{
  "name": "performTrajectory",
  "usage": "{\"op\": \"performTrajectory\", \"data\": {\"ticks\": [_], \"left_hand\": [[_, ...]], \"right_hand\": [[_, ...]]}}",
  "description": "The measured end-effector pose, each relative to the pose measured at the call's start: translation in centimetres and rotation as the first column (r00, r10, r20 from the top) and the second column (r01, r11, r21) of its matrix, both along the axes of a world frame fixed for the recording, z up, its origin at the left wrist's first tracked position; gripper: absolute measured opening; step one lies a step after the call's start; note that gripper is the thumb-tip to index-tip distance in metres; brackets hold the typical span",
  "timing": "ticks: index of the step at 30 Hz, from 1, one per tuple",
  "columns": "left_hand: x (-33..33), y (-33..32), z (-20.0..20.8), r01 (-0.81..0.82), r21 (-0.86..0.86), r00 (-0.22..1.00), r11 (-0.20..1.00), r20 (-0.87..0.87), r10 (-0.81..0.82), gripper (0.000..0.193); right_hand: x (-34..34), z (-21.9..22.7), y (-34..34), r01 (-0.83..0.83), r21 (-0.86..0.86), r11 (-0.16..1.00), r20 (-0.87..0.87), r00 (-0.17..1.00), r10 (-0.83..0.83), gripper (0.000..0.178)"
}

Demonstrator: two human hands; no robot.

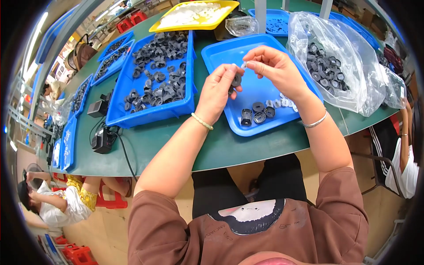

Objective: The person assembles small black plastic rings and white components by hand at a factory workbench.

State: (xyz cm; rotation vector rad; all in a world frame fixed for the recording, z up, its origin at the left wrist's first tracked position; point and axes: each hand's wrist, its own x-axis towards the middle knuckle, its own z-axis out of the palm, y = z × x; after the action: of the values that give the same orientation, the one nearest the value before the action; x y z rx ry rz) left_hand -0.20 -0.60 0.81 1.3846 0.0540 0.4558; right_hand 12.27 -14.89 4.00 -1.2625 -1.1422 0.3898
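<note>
My left hand [219,90] holds a small black round part [236,80] between thumb and fingers, above a blue tray [221,55]. My right hand [274,67] pinches a tiny white piece [243,65] right at the black part. Three black parts [257,115] and a row of small white rings [282,102] lie in that tray below my hands.
A second blue tray [132,117] heaped with black parts sits to the left. A clear bag [340,62] of black parts lies at the right. A yellow tray [194,13] of white pieces stands at the back. Black adapters [102,139] with a cable lie on the green table [212,152]. People sit nearby.
</note>
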Motion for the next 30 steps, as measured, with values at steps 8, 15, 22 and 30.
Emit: {"op": "performTrajectory", "data": {"ticks": [8, 15, 22, 30], "left_hand": [[0.1, -0.6, 0.0, -0.008, 0.196, 1.000, 0.980, -0.002, 0.008, 0.016], [0.2, -1.4, -0.1, -0.104, 0.422, 0.994, 0.901, 0.026, 0.103, 0.018], [0.3, -0.8, -0.8, -0.155, 0.837, 0.988, 0.525, 0.139, 0.070, 0.028], [-0.2, -0.8, 0.3, -0.085, 0.513, 0.995, 0.854, -0.008, 0.104, 0.037]], "right_hand": [[-0.3, 0.1, 0.1, 0.021, -0.040, 0.999, -0.009, 1.000, -0.022, 0.018], [-0.3, -0.2, 0.1, -0.043, -0.018, 0.999, -0.105, 0.994, 0.041, 0.020], [0.0, -0.8, 0.5, -0.013, -0.046, 0.999, -0.118, 0.993, 0.008, 0.021], [0.8, -0.7, 0.3, 0.075, -0.038, 0.996, -0.087, 0.993, -0.078, 0.021]]}}
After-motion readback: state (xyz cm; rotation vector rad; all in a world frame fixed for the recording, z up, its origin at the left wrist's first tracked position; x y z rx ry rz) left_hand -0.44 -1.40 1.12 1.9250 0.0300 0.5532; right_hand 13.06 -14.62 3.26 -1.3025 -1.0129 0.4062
